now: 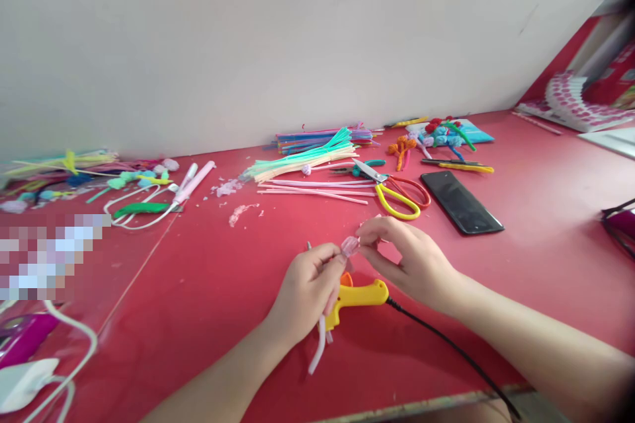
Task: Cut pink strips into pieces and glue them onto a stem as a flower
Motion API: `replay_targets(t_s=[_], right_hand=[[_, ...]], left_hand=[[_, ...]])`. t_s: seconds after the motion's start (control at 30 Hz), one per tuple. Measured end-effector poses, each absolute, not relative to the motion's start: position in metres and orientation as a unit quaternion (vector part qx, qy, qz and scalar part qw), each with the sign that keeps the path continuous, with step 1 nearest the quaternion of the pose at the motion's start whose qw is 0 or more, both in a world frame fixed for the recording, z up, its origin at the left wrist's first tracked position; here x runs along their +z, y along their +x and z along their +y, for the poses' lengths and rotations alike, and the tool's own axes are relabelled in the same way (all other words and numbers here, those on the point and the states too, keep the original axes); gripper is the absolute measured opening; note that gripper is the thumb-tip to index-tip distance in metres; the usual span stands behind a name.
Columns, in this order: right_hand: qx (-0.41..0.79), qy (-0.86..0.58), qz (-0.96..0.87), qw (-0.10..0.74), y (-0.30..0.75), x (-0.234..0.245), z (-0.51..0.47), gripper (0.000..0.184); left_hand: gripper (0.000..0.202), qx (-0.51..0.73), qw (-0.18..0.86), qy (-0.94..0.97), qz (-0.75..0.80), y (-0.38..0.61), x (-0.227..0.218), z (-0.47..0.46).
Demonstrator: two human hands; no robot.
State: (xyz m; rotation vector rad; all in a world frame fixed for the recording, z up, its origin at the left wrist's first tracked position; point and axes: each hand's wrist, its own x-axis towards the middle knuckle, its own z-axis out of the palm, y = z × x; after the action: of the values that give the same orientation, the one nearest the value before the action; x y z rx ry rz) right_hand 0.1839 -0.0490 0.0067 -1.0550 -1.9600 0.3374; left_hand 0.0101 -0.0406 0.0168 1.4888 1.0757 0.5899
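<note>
Near the middle of the table, my left hand [310, 287] is closed on a pale pink pipe cleaner [317, 347], whose lower end hangs below the palm. Above my left fingertips shows a small pink pipe-cleaner bud [350, 246]. My right hand [409, 261] pinches at the right side of this bud with thumb and index finger. Under both hands lies a yellow hot glue gun [364, 294] with an orange trigger, its front partly hidden by my left hand. Scissors [391, 192] with red and yellow handles lie just beyond.
Several loose pink pipe cleaners [317, 190] and a mint-and-cream bundle [302, 157] lie at the back. A black phone [462, 201] lies right of the scissors. A pink curling-iron-like tool [196, 182] is at left. The glue gun's black cord [446, 337] runs to the front edge.
</note>
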Motion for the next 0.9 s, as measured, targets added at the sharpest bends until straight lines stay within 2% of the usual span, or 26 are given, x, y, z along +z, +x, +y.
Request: replay_targets(t_s=[0.3,0.9], right_hand=[[0.054,-0.447,-0.772,0.449,0.1809,0.0044,-0.0508,0.007],[0.0,-0.438,-0.795,0.418,0.1793,-0.0003,-0.0497,0.01]], left_hand=[[0.028,0.27,0.639,0.576,0.431,0.0079,0.0095,-0.0385],[0.028,0.283,0.646,0.568,0.425,0.0112,0.0075,-0.0419]])
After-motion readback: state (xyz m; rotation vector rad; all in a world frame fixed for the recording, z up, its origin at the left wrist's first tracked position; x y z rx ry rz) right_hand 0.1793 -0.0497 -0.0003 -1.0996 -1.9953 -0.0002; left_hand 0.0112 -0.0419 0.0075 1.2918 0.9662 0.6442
